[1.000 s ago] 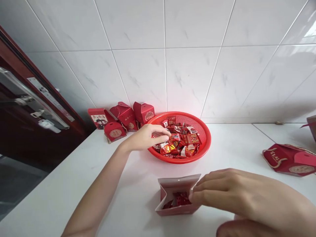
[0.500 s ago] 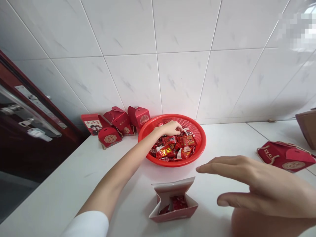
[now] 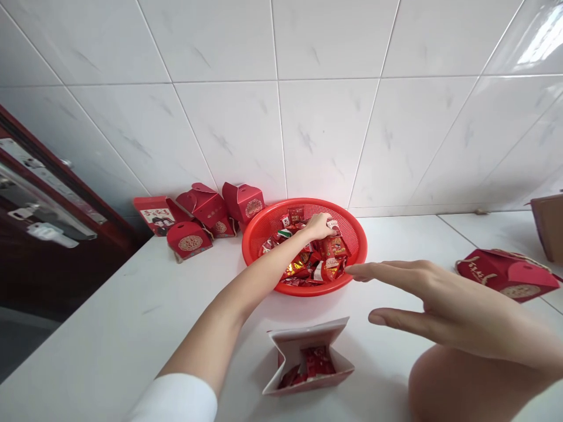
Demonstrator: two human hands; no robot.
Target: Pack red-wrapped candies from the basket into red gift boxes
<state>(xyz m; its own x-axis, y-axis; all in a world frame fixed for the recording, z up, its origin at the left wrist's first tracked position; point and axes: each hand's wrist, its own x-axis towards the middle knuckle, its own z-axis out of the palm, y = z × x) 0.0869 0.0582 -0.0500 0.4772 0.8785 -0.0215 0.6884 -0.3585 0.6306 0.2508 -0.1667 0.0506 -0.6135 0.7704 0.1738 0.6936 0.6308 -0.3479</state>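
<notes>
A red plastic basket (image 3: 303, 291) holds many wrapped candies (image 3: 336, 246). My left hand (image 3: 320, 226) reaches into its back right part, fingers closed on a white and red candy packet (image 3: 333, 226). My right hand (image 3: 433, 305) hovers to the right of the basket's front edge, fingers stretched out and thumb apart, with nothing in it. In front of the basket stands an open small box (image 3: 308, 384), white inside, with a few red candies (image 3: 317, 360) in it.
Several red gift boxes (image 3: 246, 202) stand together at the back left by the tiled wall. Another red box with a cord handle (image 3: 505, 275) is at the right, near a brown carton (image 3: 549, 225). A dark red door with metal fittings (image 3: 44, 193) is at the left.
My left hand has moved a little to the right within the basket and now grips a packet. My right hand has shifted slightly left and up, closer to the basket.
</notes>
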